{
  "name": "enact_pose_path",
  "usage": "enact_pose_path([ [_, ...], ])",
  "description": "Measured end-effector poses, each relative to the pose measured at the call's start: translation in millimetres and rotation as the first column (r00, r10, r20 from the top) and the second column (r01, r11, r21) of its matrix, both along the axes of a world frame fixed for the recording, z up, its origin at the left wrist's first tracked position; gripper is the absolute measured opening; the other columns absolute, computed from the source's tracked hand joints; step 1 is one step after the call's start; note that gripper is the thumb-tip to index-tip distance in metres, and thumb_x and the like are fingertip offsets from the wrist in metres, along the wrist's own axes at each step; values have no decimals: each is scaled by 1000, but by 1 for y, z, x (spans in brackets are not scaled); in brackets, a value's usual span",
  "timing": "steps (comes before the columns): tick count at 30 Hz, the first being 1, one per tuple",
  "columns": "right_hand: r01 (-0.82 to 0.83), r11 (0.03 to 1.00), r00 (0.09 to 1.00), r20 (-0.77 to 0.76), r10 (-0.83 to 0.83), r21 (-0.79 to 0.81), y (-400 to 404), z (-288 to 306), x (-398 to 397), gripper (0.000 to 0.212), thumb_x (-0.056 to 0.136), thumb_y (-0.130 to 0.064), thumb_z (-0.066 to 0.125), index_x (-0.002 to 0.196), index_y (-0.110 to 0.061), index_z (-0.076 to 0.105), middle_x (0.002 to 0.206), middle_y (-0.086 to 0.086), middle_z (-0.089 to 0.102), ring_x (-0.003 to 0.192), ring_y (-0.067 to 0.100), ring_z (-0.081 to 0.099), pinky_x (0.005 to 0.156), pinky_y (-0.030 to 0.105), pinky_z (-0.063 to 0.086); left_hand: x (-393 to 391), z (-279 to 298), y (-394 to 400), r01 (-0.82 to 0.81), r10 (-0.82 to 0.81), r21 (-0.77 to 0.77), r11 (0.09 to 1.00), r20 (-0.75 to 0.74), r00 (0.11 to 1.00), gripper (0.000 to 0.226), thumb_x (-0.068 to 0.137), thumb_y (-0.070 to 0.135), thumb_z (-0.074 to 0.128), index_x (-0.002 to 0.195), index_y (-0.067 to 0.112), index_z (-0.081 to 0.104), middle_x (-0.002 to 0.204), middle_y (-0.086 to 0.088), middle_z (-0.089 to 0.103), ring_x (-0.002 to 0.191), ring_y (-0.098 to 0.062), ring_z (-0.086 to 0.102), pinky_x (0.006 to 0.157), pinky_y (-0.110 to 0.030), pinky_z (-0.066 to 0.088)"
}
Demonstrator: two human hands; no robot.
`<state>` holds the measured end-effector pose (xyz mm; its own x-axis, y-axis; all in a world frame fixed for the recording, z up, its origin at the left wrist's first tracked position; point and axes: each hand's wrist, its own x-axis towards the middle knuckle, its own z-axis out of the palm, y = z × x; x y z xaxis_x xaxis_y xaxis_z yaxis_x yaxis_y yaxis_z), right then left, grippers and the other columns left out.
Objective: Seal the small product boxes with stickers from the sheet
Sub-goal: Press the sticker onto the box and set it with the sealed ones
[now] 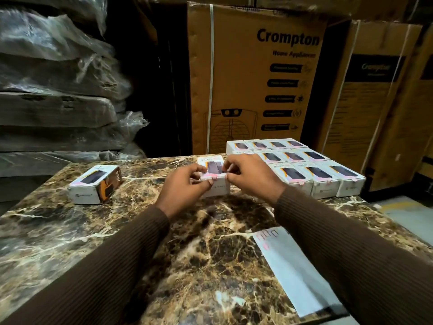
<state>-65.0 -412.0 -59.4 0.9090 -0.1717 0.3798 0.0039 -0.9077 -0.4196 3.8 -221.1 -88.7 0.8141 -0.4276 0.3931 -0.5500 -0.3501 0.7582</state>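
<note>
Both hands are in on the same small box (214,178) at the middle of the counter (70,231). Left hand (185,187): the grip is curled round the box's near left corner, thumb on the front edge. Right hand (251,178): fingers bent, the grip pinching at the box's right top edge, right where a pink sticker (214,176) folds over the near edge. Brown ribbed sleeves (351,254) run back from both wrists.

Just to the right, touching one another, sit the finished boxes (321,177) in 3 rows, pink tabs showing on the front ones. Well off to the left lies 1 lone box (93,184), turned at an angle, orange side facing us. Near the right forearm, the sticker sheet (293,266) lies flat, a few pink stickers at its far corner.

Behind the counter stands a big Crompton carton (253,78), with plastic-wrapped stacks (58,90) at left.
</note>
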Motion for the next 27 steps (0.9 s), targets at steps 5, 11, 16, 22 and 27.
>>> enact_pose_path([
  [5,7,994,997,-76,-16,-108,-30,14,76,27,89,-10,58,99,-25,79,99,0,77,99,19,67,80,31,51,69,-3,-45,-87,87,12,996,-13,996,36,91,24,78,127,19,74,109,0,75,101,-18,71,93,-34,57],
  [11,-20,986,990,-139,-3,-167,-62,24,151,24,94,-10,65,109,-22,80,104,0,74,99,17,67,88,35,58,147,-12,-89,-167,166,-5,986,-78,983,39,91,11,74,130,13,72,117,-8,76,102,-19,69,85,-25,49],
  [16,0,988,992,-127,-21,-157,-90,23,184,17,94,-15,75,109,-21,78,110,-1,72,105,17,65,91,41,60,179,-15,-118,-165,165,10,986,-60,984,43,89,16,77,132,18,73,116,-6,76,110,-21,69,100,-33,55],
  [22,25,980,990,-129,-51,-198,-106,14,196,18,96,-13,69,110,-19,79,109,1,74,102,18,67,91,43,61,190,-23,-138,-130,132,37,991,-52,990,47,91,11,74,137,16,69,125,-6,73,113,-19,66,97,-27,51],
  [27,33,966,984,-163,-77,-258,-106,5,200,18,97,-18,67,112,-18,78,109,3,74,99,19,67,87,40,60,193,-29,-143,-96,99,58,994,-60,993,49,91,9,74,140,15,66,126,-2,71,107,-13,63,98,-26,50],
])
